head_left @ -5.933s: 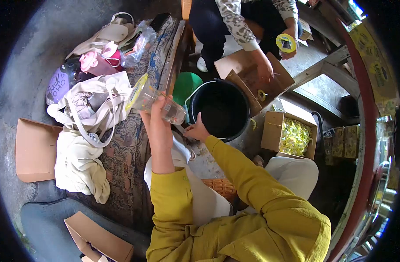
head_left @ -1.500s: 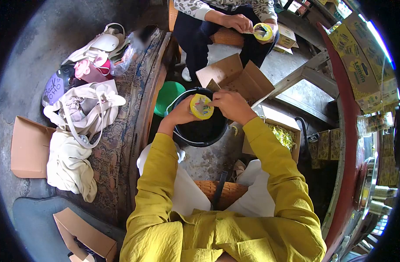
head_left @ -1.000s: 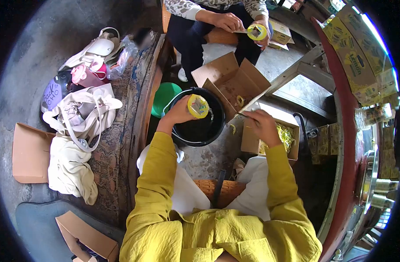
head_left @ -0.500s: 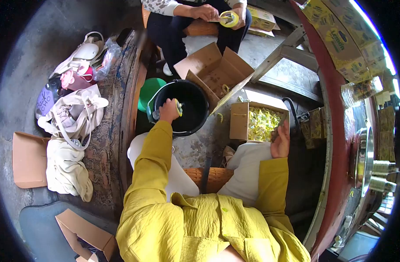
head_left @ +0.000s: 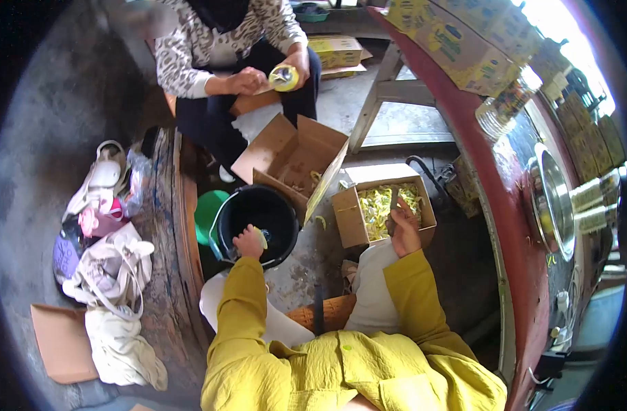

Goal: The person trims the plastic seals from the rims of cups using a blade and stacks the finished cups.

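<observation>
My left hand [head_left: 249,242] is over the near side of a black bucket [head_left: 291,250], its fingers closed around a small pale-yellow piece [head_left: 261,238] that looks like peeled fruit. Most of that piece is hidden by the fingers. My right hand [head_left: 405,230] is above my knee at the near edge of a cardboard box [head_left: 348,222] filled with yellow-green peels [head_left: 375,205]. Upright between its thumb and fingers is a narrow, flat, dark blade [head_left: 393,200], apparently a knife; its handle is hidden.
Opposite, a person's hands [head_left: 286,74] hold a yellow ring-shaped thing and a thin tool. An open cardboard box [head_left: 276,147] and a green basin [head_left: 208,215] adjoin the bucket. Bags [head_left: 111,267] lie left; a red-edged table [head_left: 488,198] bounds the right.
My view has tilted up and swung, showing more of the person opposite. My left hand still holds the pale piece at the bucket; my right hand has turned, bringing the blade into clearer sight.
</observation>
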`<action>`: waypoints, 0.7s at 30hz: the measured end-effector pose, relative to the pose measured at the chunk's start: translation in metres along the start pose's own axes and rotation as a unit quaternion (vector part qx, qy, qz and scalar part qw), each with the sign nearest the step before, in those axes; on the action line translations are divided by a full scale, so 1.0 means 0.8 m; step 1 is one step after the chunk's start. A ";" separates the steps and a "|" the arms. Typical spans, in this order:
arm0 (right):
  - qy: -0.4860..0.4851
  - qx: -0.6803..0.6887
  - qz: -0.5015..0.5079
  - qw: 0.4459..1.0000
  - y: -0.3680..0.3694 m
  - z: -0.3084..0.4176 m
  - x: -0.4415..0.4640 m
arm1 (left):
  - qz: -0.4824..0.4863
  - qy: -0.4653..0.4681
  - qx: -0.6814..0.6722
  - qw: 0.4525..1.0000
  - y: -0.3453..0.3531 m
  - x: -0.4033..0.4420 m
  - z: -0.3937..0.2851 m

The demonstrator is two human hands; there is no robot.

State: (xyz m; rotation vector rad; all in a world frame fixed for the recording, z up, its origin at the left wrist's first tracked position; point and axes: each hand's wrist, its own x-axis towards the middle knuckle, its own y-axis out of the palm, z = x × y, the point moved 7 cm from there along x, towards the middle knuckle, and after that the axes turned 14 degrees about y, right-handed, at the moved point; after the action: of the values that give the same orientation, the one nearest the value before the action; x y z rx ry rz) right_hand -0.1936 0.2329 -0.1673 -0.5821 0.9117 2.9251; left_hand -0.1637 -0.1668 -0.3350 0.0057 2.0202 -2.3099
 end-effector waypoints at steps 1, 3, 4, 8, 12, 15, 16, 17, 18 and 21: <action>-0.001 -0.003 -0.003 1.000 -0.001 -0.001 0.001 | 0.005 0.006 0.012 1.000 0.002 0.000 0.000; 0.003 -0.013 -0.011 1.000 0.003 0.002 -0.002 | 0.046 0.009 0.017 0.999 0.011 0.003 0.004; 0.002 -0.006 -0.011 1.000 0.005 0.003 -0.001 | 0.082 0.005 0.010 0.997 0.015 0.003 0.006; 0.014 0.034 0.008 0.999 0.005 0.000 -0.001 | 0.223 -0.034 0.013 0.974 0.028 0.004 0.008; 0.020 0.037 0.011 0.999 0.001 -0.001 0.002 | 0.264 -0.011 0.009 0.964 0.067 0.017 0.022; 0.025 0.027 0.005 0.999 0.004 0.000 -0.001 | 0.280 -0.043 -0.010 0.959 0.077 0.027 0.037; 0.027 0.019 0.002 0.999 0.005 0.000 -0.003 | 0.271 -0.069 -0.036 0.959 0.066 0.027 0.042; 0.026 0.011 -0.003 1.000 0.008 0.001 -0.004 | 0.260 -0.091 -0.063 0.959 0.040 0.028 0.045; 0.024 0.004 -0.010 1.000 0.010 0.003 -0.006 | 0.250 -0.111 -0.089 0.958 0.023 0.031 0.047; 0.027 0.029 -0.006 0.999 0.012 0.004 -0.009 | 0.259 -0.104 -0.147 0.949 0.009 0.033 0.051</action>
State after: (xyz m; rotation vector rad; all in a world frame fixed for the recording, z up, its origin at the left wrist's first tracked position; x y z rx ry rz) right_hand -0.1893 0.2274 -0.1573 -0.6637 0.9911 2.8738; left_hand -0.1879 -0.2098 -0.3381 0.2340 1.9412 -1.6148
